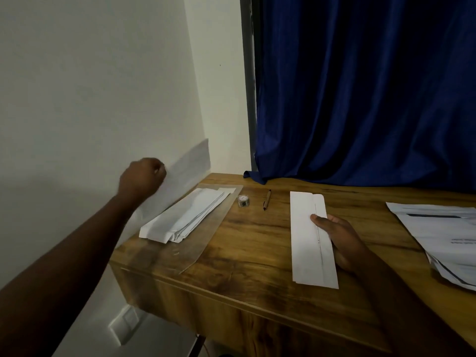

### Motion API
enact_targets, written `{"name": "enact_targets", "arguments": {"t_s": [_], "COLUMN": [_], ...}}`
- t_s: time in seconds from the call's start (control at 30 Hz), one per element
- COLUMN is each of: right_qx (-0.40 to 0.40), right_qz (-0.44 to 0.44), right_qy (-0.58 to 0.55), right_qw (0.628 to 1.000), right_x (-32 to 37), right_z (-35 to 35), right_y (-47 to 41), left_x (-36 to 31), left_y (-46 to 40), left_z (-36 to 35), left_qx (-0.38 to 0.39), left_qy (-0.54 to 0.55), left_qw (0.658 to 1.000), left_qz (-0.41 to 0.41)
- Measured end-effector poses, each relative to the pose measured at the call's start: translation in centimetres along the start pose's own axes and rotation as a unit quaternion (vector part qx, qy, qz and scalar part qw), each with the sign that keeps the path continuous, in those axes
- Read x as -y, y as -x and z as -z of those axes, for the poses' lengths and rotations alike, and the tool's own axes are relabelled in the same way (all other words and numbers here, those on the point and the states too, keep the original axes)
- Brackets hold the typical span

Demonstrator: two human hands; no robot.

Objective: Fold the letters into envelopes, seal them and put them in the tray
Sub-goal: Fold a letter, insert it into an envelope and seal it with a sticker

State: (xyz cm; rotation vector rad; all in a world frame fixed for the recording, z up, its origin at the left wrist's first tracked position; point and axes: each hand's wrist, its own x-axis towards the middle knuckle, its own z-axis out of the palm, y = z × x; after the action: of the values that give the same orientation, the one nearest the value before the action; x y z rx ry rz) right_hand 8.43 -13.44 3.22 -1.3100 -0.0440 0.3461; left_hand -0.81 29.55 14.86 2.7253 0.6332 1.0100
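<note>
Left hand (143, 178) grips envelope (180, 181) raised above tray (206, 228) at table's (244, 253) left edge; right hand (334, 238) pins folded letter (309, 235), fingers flat.

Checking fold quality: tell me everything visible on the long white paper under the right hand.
The folded letter is a long, narrow strip of plain white paper lying flat on the wooden table, running from near the front edge toward the curtain. A thin dark line runs lengthwise near its right side, and a layer edge shows at its far end. The right hand rests on its right edge, thumb on top.
</note>
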Motion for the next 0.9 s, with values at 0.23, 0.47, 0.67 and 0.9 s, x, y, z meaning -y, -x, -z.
{"name": "enact_targets", "arguments": {"t_s": [0.23, 0.47, 0.67, 0.9], "right_qx": [-0.015, 0.009, -0.016, -0.052], "right_qz": [0.041, 0.143, 0.144, 0.041], "right_qy": [0.057, 0.137, 0.135, 0.163], "right_qw": [0.997, 0.980, 0.980, 0.984], "right_x": [0.1, 1.0, 3.0, 5.1], "right_z": [-0.8, -0.4, 1.0, 5.5], "right_y": [0.7, 4.7, 8.3, 9.0], "left_x": [-7.9, -16.5, -22.0, -22.3], "left_y": [5.0, 15.1, 20.1, 23.5], "left_z": [2.2, -3.6, -5.4, -2.9], "left_qx": [0.045, 0.165, 0.235, 0.540], "left_qy": [0.629, 0.796, 0.802, 0.586], "left_qw": [0.765, 0.536, 0.480, 0.574], "left_qz": [0.130, 0.227, 0.268, 0.186]}}
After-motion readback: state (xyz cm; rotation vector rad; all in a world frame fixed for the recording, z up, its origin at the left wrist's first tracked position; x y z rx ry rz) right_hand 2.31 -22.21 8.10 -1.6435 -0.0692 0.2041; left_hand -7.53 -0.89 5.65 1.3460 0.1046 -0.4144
